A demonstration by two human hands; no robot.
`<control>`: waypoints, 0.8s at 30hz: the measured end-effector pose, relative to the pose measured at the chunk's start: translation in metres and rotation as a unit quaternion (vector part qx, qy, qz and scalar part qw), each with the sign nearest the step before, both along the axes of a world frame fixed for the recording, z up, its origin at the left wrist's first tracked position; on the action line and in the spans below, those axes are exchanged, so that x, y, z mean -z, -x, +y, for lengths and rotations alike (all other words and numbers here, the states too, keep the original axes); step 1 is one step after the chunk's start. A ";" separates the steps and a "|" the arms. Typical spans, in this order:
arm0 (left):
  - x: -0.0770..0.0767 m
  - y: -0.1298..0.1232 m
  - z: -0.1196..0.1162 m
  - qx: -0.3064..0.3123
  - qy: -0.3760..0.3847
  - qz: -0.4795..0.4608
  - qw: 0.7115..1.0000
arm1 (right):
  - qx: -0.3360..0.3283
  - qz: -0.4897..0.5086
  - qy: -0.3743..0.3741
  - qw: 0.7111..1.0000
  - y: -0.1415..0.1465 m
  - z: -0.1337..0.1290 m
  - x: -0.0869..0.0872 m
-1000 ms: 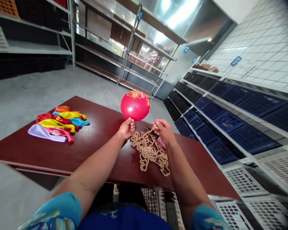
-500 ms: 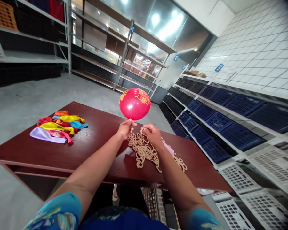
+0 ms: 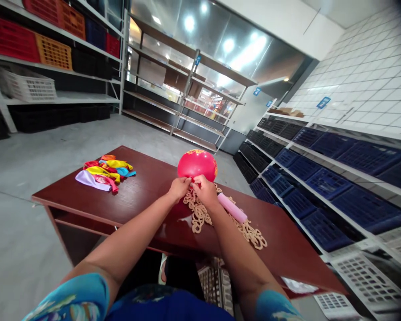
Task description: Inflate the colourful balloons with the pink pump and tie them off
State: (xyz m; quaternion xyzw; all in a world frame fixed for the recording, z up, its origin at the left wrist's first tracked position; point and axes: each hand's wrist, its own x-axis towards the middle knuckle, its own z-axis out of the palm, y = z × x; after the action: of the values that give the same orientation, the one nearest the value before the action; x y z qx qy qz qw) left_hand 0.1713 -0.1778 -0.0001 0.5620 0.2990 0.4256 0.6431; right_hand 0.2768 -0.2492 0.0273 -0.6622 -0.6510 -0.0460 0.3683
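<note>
An inflated red balloon (image 3: 196, 165) with yellow printing is held above the table, its neck side turned toward me. My left hand (image 3: 180, 187) is closed in a pinch on the balloon's neck. Meeting it fingertip to fingertip, my right hand (image 3: 203, 189) also pinches at the neck; the fingers hide most of it. Below my right hand lies a tan openwork piece of curly loops (image 3: 200, 216), partly covered by my forearm. A pink cylinder that looks like a hand pump (image 3: 233, 208) rests on these loops, to the right of my right hand.
A pile of uninflated balloons (image 3: 103, 173) in several colours lies on the left of the dark red table (image 3: 147, 178). Shelving with blue crates (image 3: 327, 183) runs along the right. Metal racks (image 3: 183, 102) stand behind, and shelves with coloured crates (image 3: 53, 51) at left.
The balloon has come lower and tilted, its neck side now toward me. My right hand has moved from the tan loops to the neck beside my left hand. The view has shifted left.
</note>
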 end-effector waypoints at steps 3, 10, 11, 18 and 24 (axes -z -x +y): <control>0.004 0.018 0.011 -0.038 -0.099 0.059 0.993 | -0.035 0.186 0.068 0.979 -0.004 0.003 -0.001; 0.028 0.044 0.027 -0.104 -0.037 0.015 0.994 | -0.112 0.458 0.055 0.880 -0.016 0.010 -0.035; 0.031 0.042 0.024 -0.103 -0.020 0.005 0.995 | -0.121 0.452 0.046 0.882 -0.010 0.015 -0.041; 0.031 0.014 -0.006 0.001 0.314 -0.168 0.934 | -0.239 0.245 0.072 0.937 0.060 0.054 -0.066; 0.016 0.020 -0.003 0.040 0.372 -0.228 0.899 | -0.121 0.262 -0.024 0.957 0.043 0.021 -0.034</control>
State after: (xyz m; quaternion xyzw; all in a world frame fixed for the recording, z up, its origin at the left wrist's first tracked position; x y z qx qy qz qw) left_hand 0.1510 -0.1809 -0.0161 0.1812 0.2577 0.3737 0.8724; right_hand 0.2338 -0.2285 0.0608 -0.5582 -0.6053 0.1586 0.5449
